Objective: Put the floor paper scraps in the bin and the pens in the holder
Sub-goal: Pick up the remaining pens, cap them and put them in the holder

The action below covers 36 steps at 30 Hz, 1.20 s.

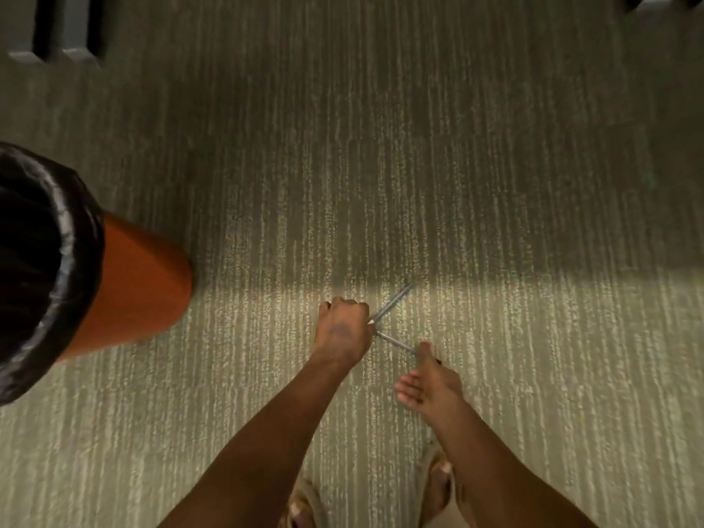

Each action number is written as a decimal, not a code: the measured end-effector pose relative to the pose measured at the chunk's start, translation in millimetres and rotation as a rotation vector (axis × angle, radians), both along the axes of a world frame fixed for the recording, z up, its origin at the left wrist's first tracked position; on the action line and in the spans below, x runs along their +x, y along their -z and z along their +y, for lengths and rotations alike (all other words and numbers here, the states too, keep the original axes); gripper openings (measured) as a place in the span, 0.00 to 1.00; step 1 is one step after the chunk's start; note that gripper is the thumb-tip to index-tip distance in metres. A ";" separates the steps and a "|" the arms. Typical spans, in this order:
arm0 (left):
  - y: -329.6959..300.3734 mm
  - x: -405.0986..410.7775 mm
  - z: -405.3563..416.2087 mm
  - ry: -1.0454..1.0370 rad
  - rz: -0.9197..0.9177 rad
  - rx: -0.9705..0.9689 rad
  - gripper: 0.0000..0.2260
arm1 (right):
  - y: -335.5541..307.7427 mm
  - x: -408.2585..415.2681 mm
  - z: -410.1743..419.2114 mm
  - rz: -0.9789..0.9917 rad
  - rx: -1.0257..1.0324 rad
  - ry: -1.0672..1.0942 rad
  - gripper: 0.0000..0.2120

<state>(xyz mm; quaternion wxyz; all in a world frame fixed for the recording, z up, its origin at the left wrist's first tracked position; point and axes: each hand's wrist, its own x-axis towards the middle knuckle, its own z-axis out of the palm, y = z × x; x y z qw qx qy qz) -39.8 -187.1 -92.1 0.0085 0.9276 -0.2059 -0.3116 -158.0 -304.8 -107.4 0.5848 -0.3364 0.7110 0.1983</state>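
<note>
Two slim grey pens fan out from my left hand [343, 329], which is closed in a fist just above the carpet. One pen [392, 302] points up and to the right. The other pen [394, 341] runs right and slightly down, and its far end passes under my right hand [428, 379]. That hand has its fingers spread, with one digit resting over the pen's end; a grip is not evident. The orange bin [141, 283] with a black liner [72, 238] stands at the left, apart from both hands. No paper scraps or pen holder are in view.
Striped beige carpet [533, 375] fills the view, shadowed in its upper half. Dark furniture legs [57, 32] stand at the top left and another dark piece [663, 1] at the top right. My sandalled feet [438, 478] are at the bottom edge.
</note>
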 end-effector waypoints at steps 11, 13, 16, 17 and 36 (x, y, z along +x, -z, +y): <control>20.7 -6.2 8.2 -0.113 0.027 -0.008 0.13 | 36.9 8.9 6.0 0.007 -0.516 -0.289 0.17; 13.9 -3.1 12.3 -0.212 0.042 -0.064 0.12 | 12.4 19.8 -0.2 -0.130 -0.680 -0.484 0.13; -0.9 -0.5 17.8 -0.433 0.105 -0.247 0.08 | -24.2 36.1 -9.5 -0.503 -0.808 -0.782 0.09; -6.6 0.6 20.3 -0.547 0.155 -0.361 0.08 | -28.8 40.7 -11.6 -0.596 -0.835 -0.895 0.09; -294.4 24.6 40.1 -1.190 0.377 -0.940 0.09 | -293.4 97.2 45.6 -0.733 0.175 -0.297 0.12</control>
